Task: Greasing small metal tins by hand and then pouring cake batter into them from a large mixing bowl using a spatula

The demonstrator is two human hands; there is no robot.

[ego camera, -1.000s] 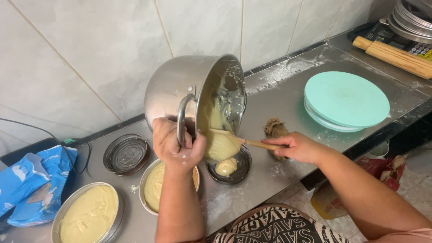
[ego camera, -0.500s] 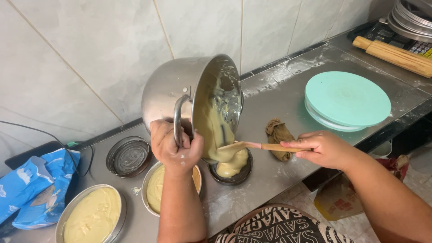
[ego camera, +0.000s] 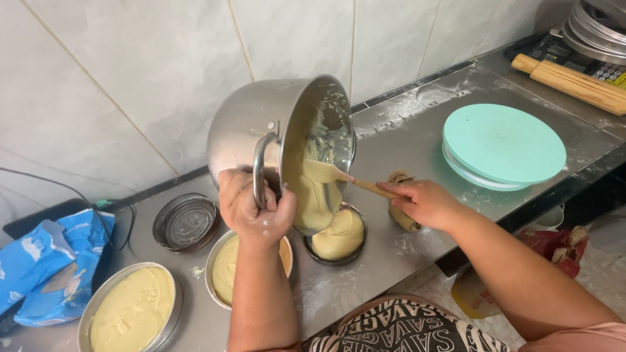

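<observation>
The left hand (ego camera: 251, 212) is wrapped tight around the handle of a big shiny pot (ego camera: 277, 146). The pot is tipped on its side, with its open mouth facing right and down. Yellow batter (ego camera: 316, 195) runs out over the low edge. It drops straight down into a small round tin (ego camera: 337, 236) that sits right under the pot's lip, between the two hands.

The right hand (ego camera: 424, 202) comes in from the right. Its fingers are closed around a wooden spoon (ego camera: 365, 186). The spoon lies almost flat, pointing left, and its end is inside the pot, touching the batter.

The small tin is close to both hands, a bit nearer to the left one. Two more tins with batter (ego camera: 134, 313) sit to the left, near the front edge. An empty tin (ego camera: 186, 221) sits farther back. A green turntable (ego camera: 502, 143) is far off to the right.
</observation>
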